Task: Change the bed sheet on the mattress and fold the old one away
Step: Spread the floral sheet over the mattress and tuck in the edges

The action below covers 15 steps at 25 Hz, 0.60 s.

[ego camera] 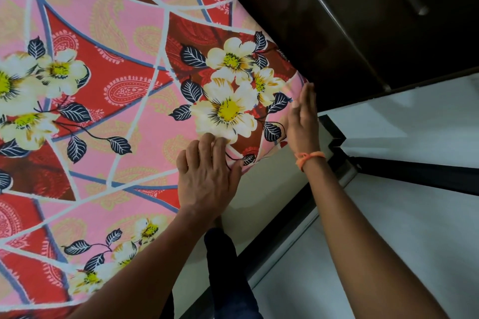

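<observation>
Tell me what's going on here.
A person is fitting a floral sheet over a mattress. The left hand presses flat on the sheet near the corner, fingers spread. The right hand, fingers straight, pushes against the sheet at the edge. The sheet lies mostly smooth on top; the bare mattress side shows below the corner.

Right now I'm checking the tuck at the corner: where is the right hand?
In the head view, right of centre, the right hand lies flat against the bed sheet at the mattress corner, beside the left hand.
</observation>
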### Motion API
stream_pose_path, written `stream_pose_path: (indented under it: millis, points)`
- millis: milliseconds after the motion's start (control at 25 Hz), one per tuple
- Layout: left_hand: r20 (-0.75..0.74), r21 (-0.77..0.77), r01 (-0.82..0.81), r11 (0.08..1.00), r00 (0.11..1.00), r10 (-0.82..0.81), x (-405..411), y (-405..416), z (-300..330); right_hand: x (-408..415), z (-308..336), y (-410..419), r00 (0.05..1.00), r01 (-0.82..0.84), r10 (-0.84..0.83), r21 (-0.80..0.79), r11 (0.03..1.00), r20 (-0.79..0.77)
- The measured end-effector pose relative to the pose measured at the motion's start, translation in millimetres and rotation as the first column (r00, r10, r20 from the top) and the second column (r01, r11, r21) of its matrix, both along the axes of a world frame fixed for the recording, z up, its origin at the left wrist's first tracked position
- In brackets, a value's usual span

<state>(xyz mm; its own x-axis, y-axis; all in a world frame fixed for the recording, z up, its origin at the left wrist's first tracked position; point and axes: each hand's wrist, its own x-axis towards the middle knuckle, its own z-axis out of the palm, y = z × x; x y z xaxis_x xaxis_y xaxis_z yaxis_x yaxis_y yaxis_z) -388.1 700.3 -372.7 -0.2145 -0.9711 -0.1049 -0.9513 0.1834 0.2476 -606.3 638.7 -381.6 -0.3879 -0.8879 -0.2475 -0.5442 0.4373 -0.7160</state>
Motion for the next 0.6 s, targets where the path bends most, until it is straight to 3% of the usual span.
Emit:
stream_pose_path:
  millis: [80,280,400,440,480,560,600]
  points:
    - [-0.003,0.007,-0.001,1.0,1.0,0.001,-0.7,0.6,1.1,-3.9,-7.6,-15.9,1.0,0.002,0.0,0.076,0.997,-0.021]
    - [-0.008,0.022,0.016,1.0,1.0,-0.016,1.6,-2.3,4.7,-19.4,0.3,-31.3,0.955,-0.035,0.079,0.155,0.987,-0.287]
    - [-0.023,0.025,0.056,0.998,0.998,-0.055,4.7,-0.8,4.2,-14.3,12.2,-0.9,0.97,0.139,-0.034,0.439,0.888,-0.239]
    - [-0.024,0.023,0.055,0.998,0.998,-0.054,5.9,-0.4,2.9,-9.1,12.8,6.7,0.963,0.221,-0.154,0.324,0.92,-0.222]
    - [-0.027,0.005,0.051,0.999,0.998,-0.051,6.6,-0.2,2.2,-5.5,9.7,9.2,0.932,0.308,-0.278,0.103,0.946,-0.234]
    - [-0.051,-0.101,0.097,0.99,0.993,-0.102,4.8,2.4,1.7,1.7,3.6,17.4,0.854,0.497,-0.51,-0.131,0.858,-0.105]
    - [-0.068,-0.167,0.181,0.969,0.978,-0.195,1.4,6.6,2.0,5.1,-2.7,20.1,0.771,0.636,-0.635,-0.112,0.763,0.054]
